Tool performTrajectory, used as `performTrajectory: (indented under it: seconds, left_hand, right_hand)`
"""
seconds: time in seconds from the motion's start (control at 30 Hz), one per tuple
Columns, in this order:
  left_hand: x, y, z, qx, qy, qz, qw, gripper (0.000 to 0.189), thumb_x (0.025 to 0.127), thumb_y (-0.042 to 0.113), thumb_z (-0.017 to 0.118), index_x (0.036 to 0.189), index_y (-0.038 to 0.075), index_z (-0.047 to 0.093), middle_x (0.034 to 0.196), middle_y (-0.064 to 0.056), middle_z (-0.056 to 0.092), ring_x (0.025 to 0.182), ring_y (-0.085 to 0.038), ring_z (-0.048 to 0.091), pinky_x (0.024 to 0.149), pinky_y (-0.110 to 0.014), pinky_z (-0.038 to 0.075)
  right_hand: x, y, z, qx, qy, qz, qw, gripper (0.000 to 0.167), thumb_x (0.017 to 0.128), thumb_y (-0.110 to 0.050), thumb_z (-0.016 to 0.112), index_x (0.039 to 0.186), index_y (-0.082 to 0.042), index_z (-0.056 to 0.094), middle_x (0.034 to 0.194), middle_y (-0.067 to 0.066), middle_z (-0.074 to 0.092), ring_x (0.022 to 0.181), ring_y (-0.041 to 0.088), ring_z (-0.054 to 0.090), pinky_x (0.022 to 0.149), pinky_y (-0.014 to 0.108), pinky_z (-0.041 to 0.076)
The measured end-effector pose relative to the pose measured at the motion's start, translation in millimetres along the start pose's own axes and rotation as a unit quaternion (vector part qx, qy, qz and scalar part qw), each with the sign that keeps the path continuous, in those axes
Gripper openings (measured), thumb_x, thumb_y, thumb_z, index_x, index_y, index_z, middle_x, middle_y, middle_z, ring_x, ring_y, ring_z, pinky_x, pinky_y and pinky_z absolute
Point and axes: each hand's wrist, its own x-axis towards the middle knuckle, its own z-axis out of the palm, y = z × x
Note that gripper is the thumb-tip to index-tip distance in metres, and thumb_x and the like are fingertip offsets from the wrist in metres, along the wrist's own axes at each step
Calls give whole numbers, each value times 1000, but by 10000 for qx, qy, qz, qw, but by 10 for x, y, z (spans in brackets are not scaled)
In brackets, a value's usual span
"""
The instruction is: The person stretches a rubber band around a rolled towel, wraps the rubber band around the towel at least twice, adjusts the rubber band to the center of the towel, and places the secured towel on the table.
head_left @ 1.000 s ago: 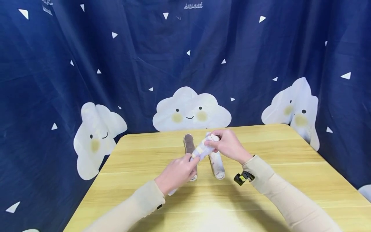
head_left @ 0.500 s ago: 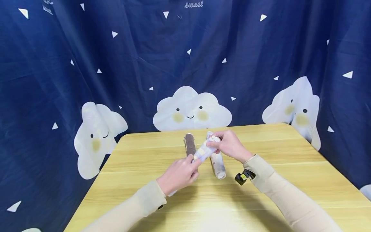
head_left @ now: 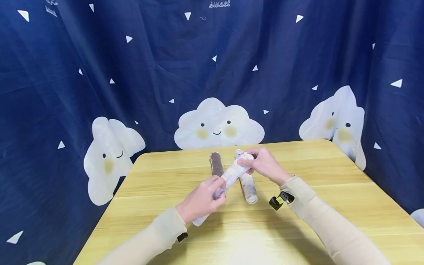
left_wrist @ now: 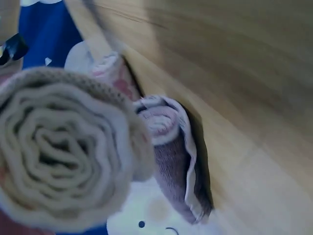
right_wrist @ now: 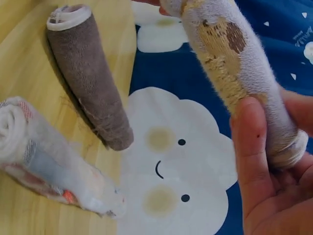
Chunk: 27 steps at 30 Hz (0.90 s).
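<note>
A rolled towel (head_left: 234, 172), pale lavender-white with a tan and brown patch, slants above the table between both hands. My right hand (head_left: 265, 165) grips its upper end, the thumb lying along one side in the right wrist view. Lower down, my left hand (head_left: 202, 197) holds the roll with fingers over it and thumb beneath. Its spiral lower end (left_wrist: 61, 154) fills much of the left wrist view. Behind it on the table lie a brown rolled towel (right_wrist: 90, 73) with a white edge and a white patterned rolled towel (right_wrist: 58, 161).
The light wooden table (head_left: 149, 224) carries the two lying rolls near its middle, one behind each side of the held roll. A dark blue curtain (head_left: 159, 59) with smiling clouds hangs close behind the table's far edge.
The held roll has turned, showing a paler side. My left hand has shifted slightly left with thumb and fingers farther apart, and more of the roll's lower end shows. My right hand stays near its place.
</note>
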Motion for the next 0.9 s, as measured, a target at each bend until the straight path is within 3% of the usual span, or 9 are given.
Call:
performTrajectory:
  seconds: [0.1, 0.2, 0.33, 0.4, 0.47, 0.6, 0.67, 0.73, 0.9]
  left_hand:
    - [13, 0, 1, -742, 5, -560, 9957, 18, 92, 21, 68, 96, 19, 51, 90, 7, 56, 71, -7, 55, 56, -17, 49]
    - [26, -3, -13, -1728, -76, -1127, 9785, 22, 93, 22, 71, 96, 21, 49, 92, 3, 60, 73, -10, 60, 57, -24, 53]
    - [55, -1, -53, -3375, -259, -1621, 9269, 23, 94, 16, 71, 101, 19, 50, 99, -6, 66, 80, -19, 69, 66, -34, 59]
    - [71, 2, -79, -3713, -342, -1717, 9118, 24, 94, 16, 71, 105, 17, 50, 102, -7, 68, 85, -21, 69, 71, -36, 60]
    - [82, 11, -99, -3486, -323, -1678, 9216, 24, 94, 17, 71, 108, 19, 51, 103, -5, 69, 86, -18, 68, 72, -33, 58]
    - [90, 52, -82, -1880, 70, -1108, 9759, 26, 93, 19, 71, 115, 22, 56, 101, 1, 67, 77, -10, 61, 63, -23, 52]
    - [93, 74, -54, -869, 381, -578, 9938, 30, 91, 20, 72, 118, 20, 59, 102, 1, 65, 73, -8, 58, 59, -20, 50]
    - [103, 80, -27, 28, 612, -33, 9981, 33, 90, 22, 74, 119, 16, 59, 106, -2, 64, 70, -8, 59, 58, -18, 50]
    - [109, 60, -11, 1403, 746, 803, 9840, 28, 92, 18, 71, 116, 15, 59, 104, -9, 62, 67, -13, 61, 55, -22, 53]
  right_hand:
    - [-24, -3, -29, 73, -48, -210, 9997, 23, 87, -29, 78, 96, -8, 74, 75, 3, 69, 59, 18, 64, 57, 29, 55]
    - [-51, 10, -60, 358, -364, -577, 9970, 27, 90, -27, 77, 111, -10, 73, 87, 6, 71, 65, 23, 65, 60, 31, 56]
    - [-95, 33, -121, 810, -973, -955, 9873, 48, 90, -19, 76, 136, -17, 61, 105, 11, 69, 78, 29, 66, 66, 37, 58]
    - [-107, 38, -145, 752, -1085, -1074, 9854, 53, 90, -19, 76, 140, -22, 57, 104, 11, 68, 79, 30, 67, 63, 33, 56]
    - [-103, 28, -147, 673, -1024, -1117, 9862, 52, 90, -18, 77, 138, -22, 58, 99, 11, 68, 76, 28, 68, 60, 31, 54]
    - [-82, -29, -105, 626, -546, -967, 9918, 36, 89, -19, 77, 122, -10, 66, 96, 11, 69, 69, 24, 68, 62, 32, 57]
    - [-77, -64, -83, 598, -271, -816, 9945, 29, 88, -20, 78, 112, -8, 69, 93, 11, 71, 67, 24, 68, 65, 37, 60]
    - [-74, -86, -66, 496, -33, -676, 9965, 24, 88, -23, 79, 105, -9, 71, 88, 9, 71, 64, 24, 68, 64, 38, 59]
    - [-70, -127, -33, 278, 273, -401, 9984, 22, 87, -27, 79, 98, -10, 71, 78, 6, 71, 61, 23, 68, 61, 36, 58]
